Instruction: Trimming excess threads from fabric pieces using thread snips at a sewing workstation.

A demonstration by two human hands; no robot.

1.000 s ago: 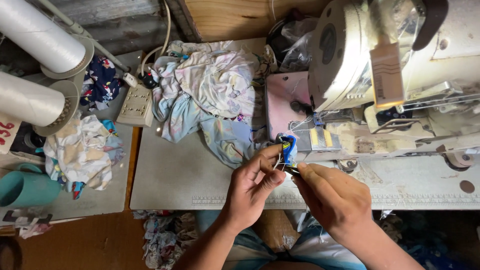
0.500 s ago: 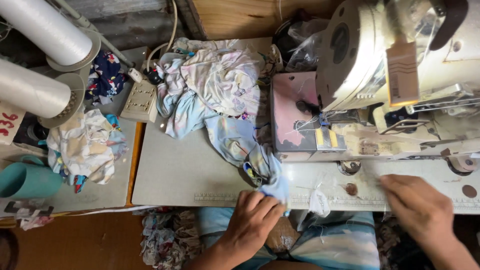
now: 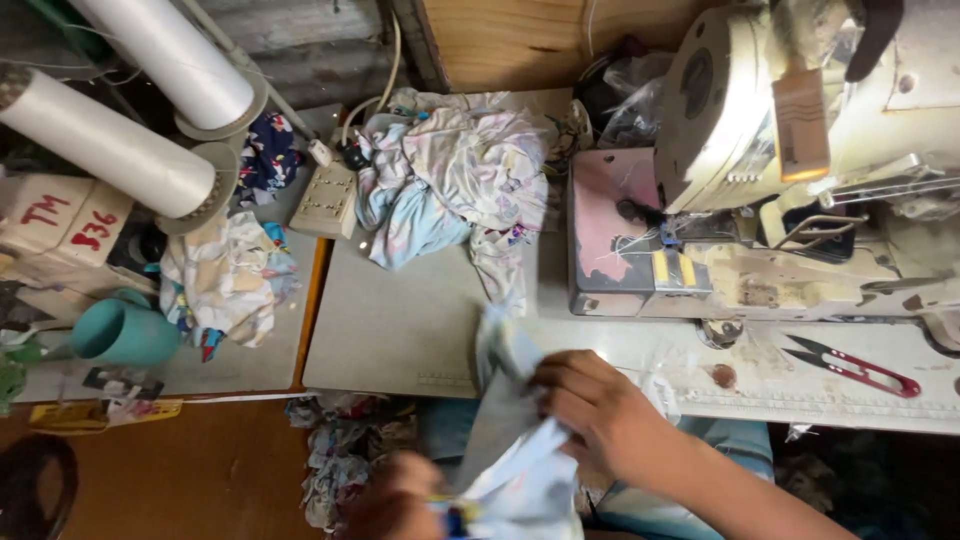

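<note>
The pale fabric piece (image 3: 520, 440) has come off the desk (image 3: 400, 330). Half a second ago it lay bunched at the front edge under the left hand while the right hand rested flat by the sewing machine; now both hands have drawn back toward the lap and lift it between them. So the piece has left the machine and is being handled in the air, over the desk's front edge.

The cream sewing machine (image 3: 800, 150) is the biggest thing here, hard enamel, worn and stained, on a pink base. Next, two white thread cones (image 3: 130, 130), smooth and tubular. A soft crumpled heap of printed cloth (image 3: 450, 180) lies mid-desk.

The right hand (image 3: 600, 410) pinches the limp, thin fabric at its upper fold. The left hand (image 3: 395, 500), blurred, closes on its lower end. Red-handled thread snips (image 3: 850, 365) lie at right.
</note>
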